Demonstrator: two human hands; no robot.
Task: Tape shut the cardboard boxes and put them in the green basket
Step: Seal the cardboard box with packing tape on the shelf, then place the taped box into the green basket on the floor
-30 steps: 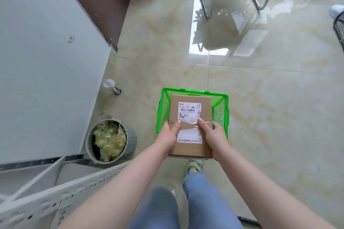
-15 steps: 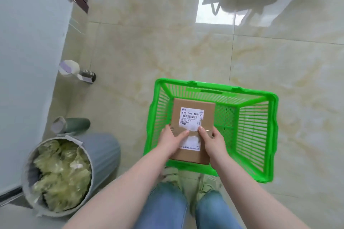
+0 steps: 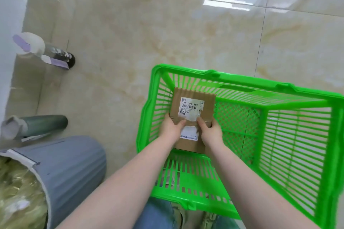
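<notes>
Brown cardboard box (image 3: 193,106) with a white label sits inside the green plastic basket (image 3: 297,98), near its left wall. Left hand (image 3: 172,129) and right hand (image 3: 211,132) both grip it by its sides. Grey bin (image 3: 70,169) stands on the floor beside it.

Single head-worn view, aimed steeply down past both forearms at the floor (image 3: 130,24). Close above the green basket (image 3: 279,96), which fills the lower right. Grey bin (image 3: 74,169) cut off at lower left. Wide-angle bending at the edges, probably. No second view to share anything.
</notes>
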